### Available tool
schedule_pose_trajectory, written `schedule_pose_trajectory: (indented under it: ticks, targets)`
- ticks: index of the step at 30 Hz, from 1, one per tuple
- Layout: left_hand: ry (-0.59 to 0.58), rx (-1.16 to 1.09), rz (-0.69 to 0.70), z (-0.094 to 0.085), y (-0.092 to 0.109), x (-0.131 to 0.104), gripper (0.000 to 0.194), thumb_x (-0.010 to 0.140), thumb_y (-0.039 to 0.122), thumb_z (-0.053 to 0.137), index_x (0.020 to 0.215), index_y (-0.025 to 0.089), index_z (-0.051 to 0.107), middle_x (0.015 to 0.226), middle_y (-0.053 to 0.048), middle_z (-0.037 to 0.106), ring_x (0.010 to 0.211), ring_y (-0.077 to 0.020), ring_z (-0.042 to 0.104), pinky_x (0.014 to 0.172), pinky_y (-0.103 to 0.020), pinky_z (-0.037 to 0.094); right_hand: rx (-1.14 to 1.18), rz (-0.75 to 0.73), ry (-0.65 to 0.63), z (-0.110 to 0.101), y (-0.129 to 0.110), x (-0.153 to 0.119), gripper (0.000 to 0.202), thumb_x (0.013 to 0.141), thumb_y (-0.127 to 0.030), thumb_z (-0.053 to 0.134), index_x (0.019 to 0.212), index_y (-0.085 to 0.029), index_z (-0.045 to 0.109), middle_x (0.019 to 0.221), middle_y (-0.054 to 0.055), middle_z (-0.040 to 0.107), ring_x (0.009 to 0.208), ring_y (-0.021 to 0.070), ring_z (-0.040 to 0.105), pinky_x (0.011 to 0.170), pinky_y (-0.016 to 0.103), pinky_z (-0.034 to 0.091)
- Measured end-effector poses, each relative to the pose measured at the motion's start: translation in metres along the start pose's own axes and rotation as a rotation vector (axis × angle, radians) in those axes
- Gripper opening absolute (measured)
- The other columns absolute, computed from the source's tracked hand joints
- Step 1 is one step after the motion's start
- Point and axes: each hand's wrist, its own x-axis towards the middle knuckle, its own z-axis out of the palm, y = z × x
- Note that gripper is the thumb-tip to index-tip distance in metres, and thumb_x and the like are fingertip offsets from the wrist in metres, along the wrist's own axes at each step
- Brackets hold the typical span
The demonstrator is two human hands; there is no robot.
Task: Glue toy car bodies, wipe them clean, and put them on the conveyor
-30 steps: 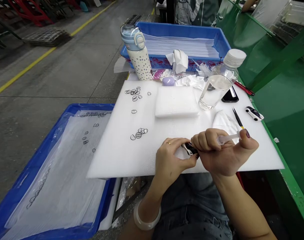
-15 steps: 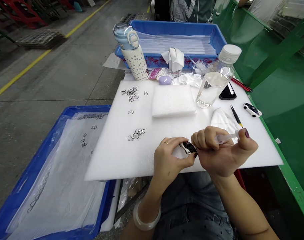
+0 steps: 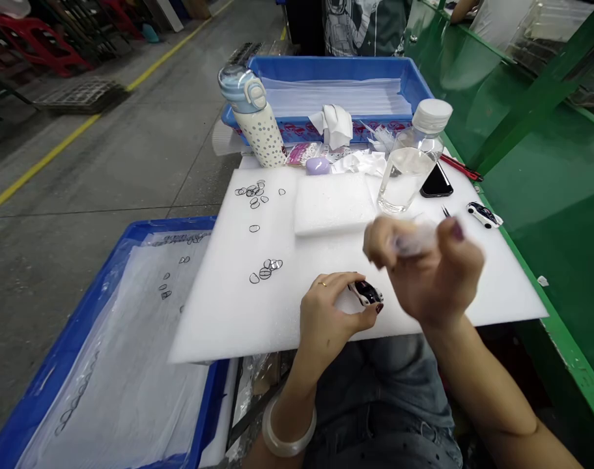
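Note:
My left hand [image 3: 329,319] pinches a small black-and-white toy car [image 3: 367,293] between thumb and fingers, low over the front of the white foam sheet [image 3: 219,312]. Raised to the right of it, my right hand [image 3: 431,273] is blurred by motion, with its fingers curled round a translucent syringe-like tube [image 3: 414,240]. Another toy car [image 3: 484,215] lies near the sheet's right edge. A white foam block [image 3: 333,205] rests on the sheet behind my hands. Thin black rings [image 3: 265,270] lie in loose groups on the left.
A clear bottle [image 3: 409,166], a phone [image 3: 436,182] and a spotted flask [image 3: 258,127] stand or lie towards the back. Behind them is a blue tray [image 3: 336,65] of white sheets. Another blue tray [image 3: 101,273] is at the left, and a green panel [image 3: 561,202] borders the right.
My right hand has lifted away from the held car with the tube, moving up and slightly left. More of the car now shows in my left hand, which has barely moved.

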Motion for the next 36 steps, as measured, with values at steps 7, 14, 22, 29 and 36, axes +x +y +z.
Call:
schedule_pose_trajectory:
  ticks: [7,14,22,29,36]
  targets:
    - [-0.083,0.074,0.118,-0.005,-0.010,-0.008,0.046,0.064,0.012,0.077,0.107,0.023,0.067,0.114,-0.004,0.070,0.108,-0.0274,0.063,0.095,-0.046,0.052,-0.416,0.002,-0.027,-0.022,0.037,0.071,0.036,0.092,-0.052,0.046,0.079,-0.020,0.057,0.087,0.002,0.061,0.085,0.0151,0.056,0.082,0.030,0.043]
    - [0.000,0.219,0.174,-0.001,-0.016,-0.014,0.037,0.084,0.019,0.064,0.121,0.026,0.063,0.137,-0.006,0.058,0.126,-0.0264,0.054,0.103,-0.044,0.051,-1.147,0.049,0.509,-0.115,0.016,0.012,0.026,0.086,-0.037,0.055,0.066,-0.021,0.052,0.064,0.002,0.053,0.064,0.0167,0.049,0.063,0.031,0.035]
    - [0.413,0.507,-0.317,-0.081,-0.047,0.013,0.048,0.086,0.054,0.056,0.120,0.024,0.069,0.134,-0.007,0.064,0.120,-0.0368,0.061,0.102,-0.058,0.049,-0.994,0.316,0.306,-0.131,0.026,0.007,0.016,0.077,-0.024,0.041,0.070,-0.021,0.055,0.064,0.000,0.055,0.062,0.0167,0.049,0.058,0.028,0.034]
    - [0.345,0.518,-0.382,-0.088,-0.064,0.020,0.040,0.077,0.059,0.055,0.088,0.028,0.078,0.117,-0.003,0.073,0.126,-0.0332,0.058,0.110,-0.055,0.042,-1.087,0.300,0.340,-0.138,0.029,-0.006,0.030,0.086,-0.038,0.043,0.061,-0.022,0.041,0.058,0.000,0.044,0.059,0.0165,0.040,0.059,0.029,0.028]
    - [0.296,0.568,-0.312,-0.087,-0.060,0.018,0.045,0.076,0.061,0.051,0.095,0.030,0.078,0.118,-0.004,0.072,0.119,-0.0369,0.060,0.099,-0.058,0.047,-1.003,0.263,0.523,-0.151,0.024,-0.012,0.044,0.094,-0.057,0.031,0.066,-0.023,0.035,0.058,-0.001,0.040,0.056,0.0160,0.036,0.056,0.028,0.025]
